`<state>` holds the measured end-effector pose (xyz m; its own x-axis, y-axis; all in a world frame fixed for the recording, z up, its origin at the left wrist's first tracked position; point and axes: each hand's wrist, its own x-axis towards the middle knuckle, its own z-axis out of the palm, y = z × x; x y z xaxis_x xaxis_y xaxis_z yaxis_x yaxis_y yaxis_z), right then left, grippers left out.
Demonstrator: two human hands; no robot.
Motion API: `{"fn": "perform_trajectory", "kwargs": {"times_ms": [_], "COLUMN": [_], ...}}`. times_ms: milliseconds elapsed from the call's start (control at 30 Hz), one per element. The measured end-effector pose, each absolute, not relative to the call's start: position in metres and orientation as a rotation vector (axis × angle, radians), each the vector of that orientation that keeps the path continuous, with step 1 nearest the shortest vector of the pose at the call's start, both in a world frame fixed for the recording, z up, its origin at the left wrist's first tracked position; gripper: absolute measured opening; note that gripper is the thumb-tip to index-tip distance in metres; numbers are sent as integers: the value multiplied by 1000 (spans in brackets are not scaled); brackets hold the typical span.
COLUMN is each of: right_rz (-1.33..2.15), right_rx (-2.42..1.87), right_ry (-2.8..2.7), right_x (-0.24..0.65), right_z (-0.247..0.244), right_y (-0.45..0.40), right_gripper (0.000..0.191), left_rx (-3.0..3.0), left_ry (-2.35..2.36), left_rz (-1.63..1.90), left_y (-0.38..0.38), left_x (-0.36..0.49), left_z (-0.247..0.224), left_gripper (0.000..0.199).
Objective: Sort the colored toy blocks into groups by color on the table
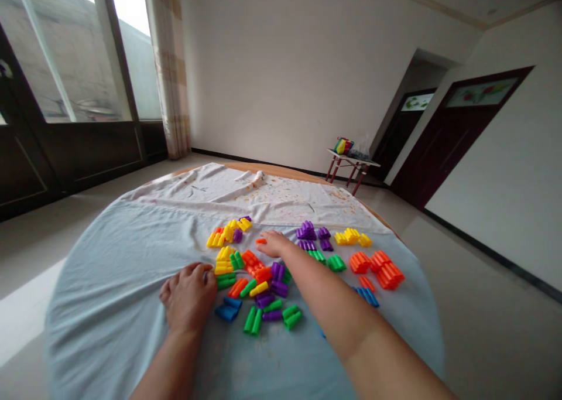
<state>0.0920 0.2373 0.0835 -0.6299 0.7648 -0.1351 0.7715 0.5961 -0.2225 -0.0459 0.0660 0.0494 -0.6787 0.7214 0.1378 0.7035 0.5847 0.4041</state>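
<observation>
My right hand (273, 243) is closed in a pinch above the far side of a mixed pile, holding an orange plastic tube piece (260, 241). My left hand (191, 294) lies palm down on the cloth at the pile's left edge. Its fingers are apart and loosely bent, beside green tube pieces (225, 281); the fingertips are partly hidden. In the pile are joined orange pieces (253, 263), yellow pieces (223, 262), purple pieces (278, 280) and blue pieces (228, 310). My right forearm covers part of the table's middle.
Right of my forearm sit colour groups: purple (306, 231), yellow (351, 236), green (336, 263), orange (386, 271) and blue (367, 296). A pale blue cloth (109, 271) covers the round table. Farther back, a small side table (371, 163) carries a colourful bag (343, 146).
</observation>
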Motion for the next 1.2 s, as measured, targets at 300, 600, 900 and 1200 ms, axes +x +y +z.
{"fn": "perform_trajectory", "kwargs": {"times_ms": [300, 600, 900, 1200], "right_rz": [-547, -707, -680, -809], "right_rx": [1060, 893, 949, 1143], "right_ry": [2819, 3006, 3322, 3370], "right_x": [97, 156, 133, 143], "right_z": [91, 102, 73, 83], "right_y": [191, 134, 128, 118], "right_gripper": [38, 22, 43, 30], "left_rx": [1232, 1267, 1314, 1272], "left_ry": [2757, 2774, 2786, 2781], "left_rz": [685, 718, 711, 689], "left_y": [66, 64, 65, 65], "left_x": [-46, -43, -47, -47], "left_z": [50, 51, 45, 48], "left_gripper": [43, 44, 43, 47]}}
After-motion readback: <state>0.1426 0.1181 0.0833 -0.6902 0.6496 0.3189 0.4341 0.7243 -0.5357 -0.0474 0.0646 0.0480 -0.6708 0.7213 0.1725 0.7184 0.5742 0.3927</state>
